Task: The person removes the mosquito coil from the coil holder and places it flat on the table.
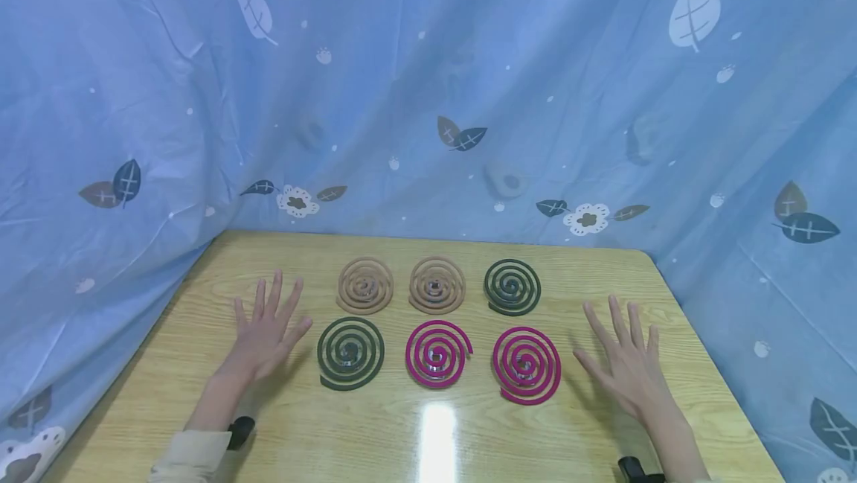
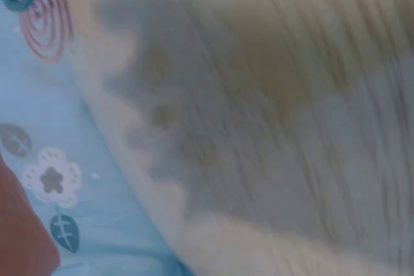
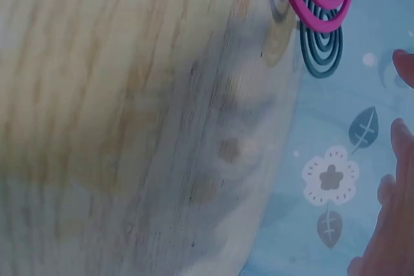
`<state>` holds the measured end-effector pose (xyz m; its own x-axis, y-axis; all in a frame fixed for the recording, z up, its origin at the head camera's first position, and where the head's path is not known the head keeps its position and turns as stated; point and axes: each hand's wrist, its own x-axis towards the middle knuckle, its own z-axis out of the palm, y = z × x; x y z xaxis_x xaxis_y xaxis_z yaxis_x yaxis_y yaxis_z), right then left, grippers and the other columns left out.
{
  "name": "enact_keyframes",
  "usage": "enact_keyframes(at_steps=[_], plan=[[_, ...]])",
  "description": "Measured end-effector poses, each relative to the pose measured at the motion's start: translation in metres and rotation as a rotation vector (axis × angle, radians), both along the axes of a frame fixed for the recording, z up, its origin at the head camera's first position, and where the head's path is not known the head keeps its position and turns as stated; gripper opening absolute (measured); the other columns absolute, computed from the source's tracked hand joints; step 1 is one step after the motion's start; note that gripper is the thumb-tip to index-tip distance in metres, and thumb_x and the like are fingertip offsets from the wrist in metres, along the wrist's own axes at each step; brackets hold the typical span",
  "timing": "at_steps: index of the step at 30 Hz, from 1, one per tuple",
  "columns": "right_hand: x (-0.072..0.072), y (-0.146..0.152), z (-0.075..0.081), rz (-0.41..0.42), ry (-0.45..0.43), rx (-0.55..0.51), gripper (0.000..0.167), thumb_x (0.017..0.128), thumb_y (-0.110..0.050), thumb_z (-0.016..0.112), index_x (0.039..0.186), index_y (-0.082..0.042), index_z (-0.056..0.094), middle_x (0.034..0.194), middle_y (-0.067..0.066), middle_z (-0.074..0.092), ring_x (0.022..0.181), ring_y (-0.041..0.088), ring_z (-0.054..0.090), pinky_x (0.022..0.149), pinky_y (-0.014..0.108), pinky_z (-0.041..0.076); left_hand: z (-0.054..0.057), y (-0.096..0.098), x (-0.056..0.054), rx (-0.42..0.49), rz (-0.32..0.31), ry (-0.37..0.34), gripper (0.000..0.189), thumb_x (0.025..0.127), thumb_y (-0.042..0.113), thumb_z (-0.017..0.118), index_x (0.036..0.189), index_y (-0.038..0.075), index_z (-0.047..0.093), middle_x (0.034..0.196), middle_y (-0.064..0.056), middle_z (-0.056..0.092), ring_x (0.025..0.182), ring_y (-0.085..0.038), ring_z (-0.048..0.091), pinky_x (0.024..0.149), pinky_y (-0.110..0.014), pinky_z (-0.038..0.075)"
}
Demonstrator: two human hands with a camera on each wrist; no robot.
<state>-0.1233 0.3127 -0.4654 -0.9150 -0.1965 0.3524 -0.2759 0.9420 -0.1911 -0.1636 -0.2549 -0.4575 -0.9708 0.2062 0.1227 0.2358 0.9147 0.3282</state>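
Observation:
Six is avoided here: several mosquito coils lie in two rows at the middle of the table in the head view. At the back are two tan coils, left [image 1: 365, 286] and middle [image 1: 437, 286], and a dark green coil [image 1: 512, 286] on the right. The front row has another dark green coil [image 1: 350, 353] and two magenta coils, middle [image 1: 437, 356] and right [image 1: 526, 365]. My left hand [image 1: 264, 338] is spread beside the front green coil, holding nothing. My right hand [image 1: 628, 373], also spread and holding nothing, is right of the right magenta coil.
A light wood table [image 1: 301, 438] has a blue leaf-patterned cloth [image 1: 402, 59] rising behind it and along both sides. Small clear pieces show at the coils' centres. Dark straps circle both wrists. Hand shadows fall across the wood in both wrist views.

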Motion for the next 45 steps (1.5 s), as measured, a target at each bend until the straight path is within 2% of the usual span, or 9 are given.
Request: enact_keyframes(at_steps=[5, 9, 16, 23, 28, 33, 41, 44, 45], plan=[[0.005, 0.0, 0.003, 0.041, 0.002, 0.001, 0.071, 0.094, -0.042, 0.055, 0.154, -0.022, 0.022, 0.16, 0.012, 0.002, 0.145, 0.033, -0.011, 0.109, 0.069, -0.01, 0.003, 0.017, 0.006, 0.05, -0.05, 0.018, 0.07, 0.101, 0.041, 0.042, 0.155, 0.02, 0.003, 0.159, -0.01, -0.013, 0.142, -0.039, -0.015, 0.103, -0.076, -0.012], [0.011, 0.0, 0.004, 0.077, -0.008, -0.021, 0.069, 0.094, -0.036, 0.057, 0.153, -0.02, 0.024, 0.161, 0.009, 0.004, 0.145, 0.033, -0.01, 0.111, 0.066, -0.011, 0.006, 0.029, 0.011, 0.117, -0.098, 0.045, 0.072, 0.1, 0.036, 0.047, 0.155, 0.022, 0.004, 0.16, -0.01, -0.005, 0.144, -0.04, -0.009, 0.103, -0.076, -0.012], [0.02, -0.002, 0.004, 0.124, -0.056, -0.108, 0.066, 0.094, -0.028, 0.058, 0.152, -0.02, 0.027, 0.158, 0.016, 0.016, 0.145, 0.035, -0.004, 0.112, 0.068, -0.005, 0.014, 0.056, 0.02, 0.275, -0.168, 0.021, 0.072, 0.099, 0.03, 0.052, 0.155, 0.02, 0.009, 0.16, -0.012, 0.01, 0.145, -0.038, 0.001, 0.107, -0.072, -0.01], [0.022, -0.004, 0.006, 0.177, -0.096, -0.202, 0.062, 0.095, -0.022, 0.057, 0.151, -0.017, 0.031, 0.157, 0.011, 0.021, 0.145, 0.037, 0.002, 0.113, 0.068, 0.002, 0.016, 0.086, 0.032, 0.337, -0.22, 0.026, 0.069, 0.099, 0.028, 0.052, 0.155, 0.024, 0.012, 0.159, -0.002, 0.016, 0.144, -0.036, 0.01, 0.108, -0.072, -0.004], [0.022, -0.007, 0.006, 0.207, -0.121, -0.295, 0.059, 0.094, -0.016, 0.057, 0.149, -0.015, 0.035, 0.155, 0.013, 0.027, 0.145, 0.036, 0.005, 0.109, 0.072, 0.01, 0.018, 0.107, 0.037, 0.381, -0.277, 0.036, 0.067, 0.099, 0.025, 0.053, 0.155, 0.024, 0.014, 0.159, -0.001, 0.015, 0.144, -0.034, 0.012, 0.11, -0.071, -0.002], [0.023, -0.009, 0.002, 0.237, -0.133, -0.369, 0.055, 0.095, -0.013, 0.055, 0.147, -0.013, 0.038, 0.152, 0.017, 0.032, 0.145, 0.032, 0.008, 0.105, 0.075, 0.012, 0.016, 0.131, 0.037, 0.443, -0.341, 0.034, 0.064, 0.099, 0.022, 0.052, 0.154, 0.021, 0.019, 0.158, -0.002, 0.018, 0.144, -0.032, 0.012, 0.111, -0.069, 0.002], [0.029, -0.012, 0.006, 0.247, -0.181, -0.422, 0.051, 0.095, -0.01, 0.054, 0.145, -0.014, 0.043, 0.151, 0.01, 0.036, 0.145, 0.016, 0.009, 0.099, 0.08, 0.015, 0.014, 0.171, 0.038, 0.579, -0.463, -0.013, 0.058, 0.1, 0.02, 0.05, 0.152, 0.017, 0.026, 0.157, 0.002, 0.02, 0.143, -0.03, 0.018, 0.116, -0.06, 0.005], [0.032, -0.012, 0.008, 0.264, -0.195, -0.456, 0.05, 0.096, -0.006, 0.052, 0.144, -0.013, 0.044, 0.15, 0.007, 0.037, 0.143, 0.008, 0.011, 0.098, 0.08, 0.017, 0.013, 0.183, 0.039, 0.606, -0.498, -0.03, 0.057, 0.1, 0.021, 0.05, 0.152, 0.016, 0.027, 0.157, 0.0, 0.023, 0.143, -0.03, 0.022, 0.115, -0.059, 0.014], [0.033, -0.012, 0.008, 0.268, -0.208, -0.473, 0.049, 0.097, -0.005, 0.051, 0.145, -0.013, 0.043, 0.15, 0.006, 0.038, 0.142, 0.006, 0.012, 0.102, 0.077, 0.016, 0.012, 0.188, 0.04, 0.612, -0.51, -0.037, 0.057, 0.101, 0.022, 0.049, 0.152, 0.016, 0.026, 0.156, -0.001, 0.024, 0.142, -0.03, 0.024, 0.115, -0.059, 0.017]])
